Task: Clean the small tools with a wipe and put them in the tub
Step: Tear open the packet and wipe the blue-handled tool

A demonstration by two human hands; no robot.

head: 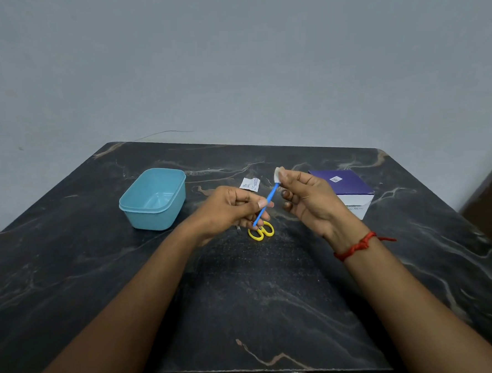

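The left hand (234,207) is raised above the desk (246,301), fingers curled closed around the lower part of a slim blue tool (266,204). The tool runs diagonally, up and to the right, from the left hand's grasp to the right hand (306,197). The right hand is raised at the same level, palm toward the camera, thumb and fingertips pinched shut on a small white wipe (278,173). The wipe is pressed around the upper tip of the blue tool; the tip itself is hidden by the wipe. A red thread band (358,245) sits on the right wrist.

Directly below the hands, yellow-handled scissors (261,231) lie flat on the desk, blades hidden behind the left hand. Just beyond the hands lies a torn white sachet (250,184). To the left of the hands stands the light blue tub (153,199), open; nothing is visible inside it. To the right, behind the right hand, lies a purple-and-white box (347,188). The desk surface is dark with pale veining and backs onto a plain grey wall (231,57).
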